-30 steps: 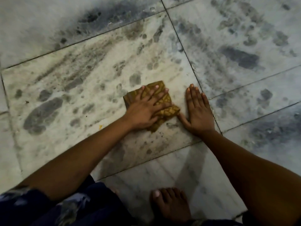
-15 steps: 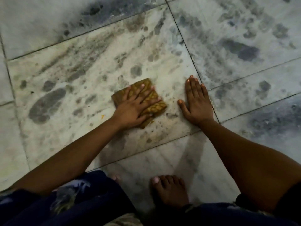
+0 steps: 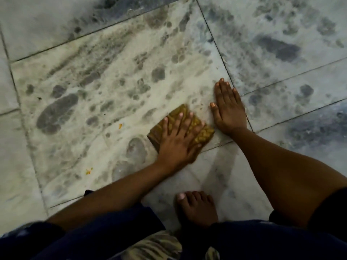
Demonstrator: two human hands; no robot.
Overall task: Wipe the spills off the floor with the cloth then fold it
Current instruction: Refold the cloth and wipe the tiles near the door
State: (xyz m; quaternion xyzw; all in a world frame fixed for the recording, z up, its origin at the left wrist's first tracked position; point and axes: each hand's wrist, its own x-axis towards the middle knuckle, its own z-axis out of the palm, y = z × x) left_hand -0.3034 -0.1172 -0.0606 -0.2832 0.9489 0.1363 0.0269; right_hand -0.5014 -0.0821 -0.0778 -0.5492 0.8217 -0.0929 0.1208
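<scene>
Left hand point(image 3: 180, 139) is flat, fingers spread and pointing away from the body, palm pressing down, arm reaching in from the lower left. Right hand point(image 3: 228, 107) is planted flat just beside it, fingers together, thumb out. A bare foot point(image 3: 197, 207) is tucked underneath.

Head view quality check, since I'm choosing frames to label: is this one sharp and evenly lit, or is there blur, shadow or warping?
Head view: dim and soft overall; the left hand and cloth look slightly smeared, while the right hand is crisper; the arms cast a faint shadow on the floor near the foot; tile joints bow, showing wide-angle warp; no strong glare.
</scene>
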